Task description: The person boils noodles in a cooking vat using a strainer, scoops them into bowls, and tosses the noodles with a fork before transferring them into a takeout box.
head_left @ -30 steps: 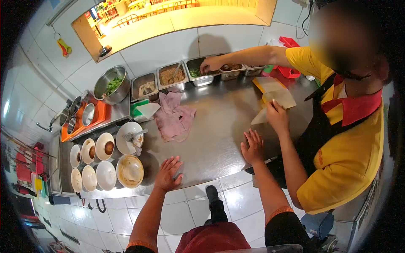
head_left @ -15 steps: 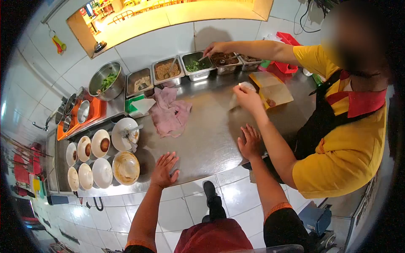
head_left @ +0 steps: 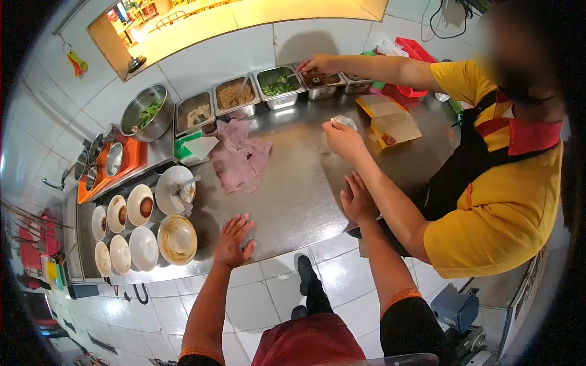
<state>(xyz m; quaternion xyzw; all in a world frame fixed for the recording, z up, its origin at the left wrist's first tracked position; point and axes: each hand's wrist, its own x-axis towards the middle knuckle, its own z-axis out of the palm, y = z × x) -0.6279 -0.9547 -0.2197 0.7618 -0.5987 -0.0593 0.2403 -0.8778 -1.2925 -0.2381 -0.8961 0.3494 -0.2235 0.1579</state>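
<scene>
My left hand (head_left: 233,241) lies flat near the front edge of the steel counter (head_left: 284,183), fingers spread, holding nothing. To its left is a white bowl (head_left: 177,240) with brown smears inside. My right hand (head_left: 359,198) rests on the counter farther right, fingers stretched out, partly under a co-worker's forearm. That co-worker's nearer hand (head_left: 343,141) grips a crumpled white piece (head_left: 346,122), perhaps plastic or paper. Their far hand (head_left: 314,63) is at a spoon over the steel pan of chopped greens (head_left: 280,89).
Several bowls (head_left: 143,249) stand at the left. A pink cloth (head_left: 239,160) lies mid-counter. Along the wall run steel food pans (head_left: 237,97) and a large steel bowl (head_left: 148,114). An open paper wrapper (head_left: 394,122) with some brown food lies before the co-worker (head_left: 488,201).
The view has shifted slightly. The co-worker's nearer hand has moved left with the white piece, and their spoon is deeper among the greens. My hands stay resting on the counter.
</scene>
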